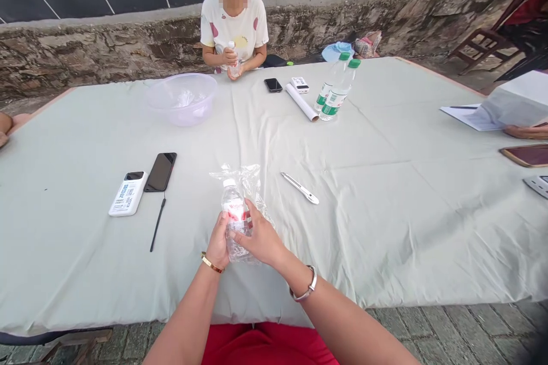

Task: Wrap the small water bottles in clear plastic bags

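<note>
Left hand wraps the side of a clear bottle near the table's front edge. Right hand: thumb and forefinger spread against it, pressure unclear. Clear plastic film just beyond. Opposite, a person.

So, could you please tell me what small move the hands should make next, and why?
Probably steady the bottle with the left hand and smooth the clear plastic with the right hand: both hands are at the bottle now, while the plastic lies wrinkled behind and beside it.
</note>
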The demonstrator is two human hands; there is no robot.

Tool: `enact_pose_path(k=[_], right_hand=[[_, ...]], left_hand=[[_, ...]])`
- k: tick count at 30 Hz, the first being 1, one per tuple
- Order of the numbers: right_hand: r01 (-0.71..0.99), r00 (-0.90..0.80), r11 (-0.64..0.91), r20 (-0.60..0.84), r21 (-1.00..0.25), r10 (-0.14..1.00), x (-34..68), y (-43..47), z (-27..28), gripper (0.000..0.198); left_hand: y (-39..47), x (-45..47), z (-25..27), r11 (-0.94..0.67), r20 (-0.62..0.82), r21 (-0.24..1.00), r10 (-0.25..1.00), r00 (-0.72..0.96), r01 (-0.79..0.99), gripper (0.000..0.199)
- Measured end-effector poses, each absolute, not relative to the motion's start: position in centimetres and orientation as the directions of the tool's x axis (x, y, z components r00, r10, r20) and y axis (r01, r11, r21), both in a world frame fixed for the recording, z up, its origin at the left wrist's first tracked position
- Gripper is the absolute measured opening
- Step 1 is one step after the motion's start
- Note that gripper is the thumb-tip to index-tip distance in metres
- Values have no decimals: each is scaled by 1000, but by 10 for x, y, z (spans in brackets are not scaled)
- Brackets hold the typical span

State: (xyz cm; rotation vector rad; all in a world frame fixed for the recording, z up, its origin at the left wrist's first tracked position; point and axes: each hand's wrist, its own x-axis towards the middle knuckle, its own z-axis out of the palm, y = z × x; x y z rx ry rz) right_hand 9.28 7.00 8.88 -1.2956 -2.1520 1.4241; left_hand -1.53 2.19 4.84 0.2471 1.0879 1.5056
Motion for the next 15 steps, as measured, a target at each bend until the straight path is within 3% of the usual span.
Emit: enact_pose_path(k=[3, 6, 10, 13, 15], right_hand=[[566, -578, 155, -256, -810, 775, 94, 66, 91, 90], [532, -614, 219, -195, -818, 765, 101, 73, 94, 79], [489, -424, 175, -57, -855, 904, 110, 97, 80, 74], [430, -405, 58, -135, -901, 904, 110, 107, 62, 88], [352, -507, -24, -212, -936, 835, 108, 106, 54, 79]], left_hand=[[22, -20, 56, 123, -363, 813, 871, -330, -569, 42], [23, -26, 61, 138, -360, 829, 874, -327, -542, 42], [20, -34, 61, 101, -395, 794, 836, -381, -600, 43], [16, -38, 62, 81, -436, 756, 802, -408, -649, 41], [15, -40, 64, 103, -480, 697, 803, -354, -710, 43]])
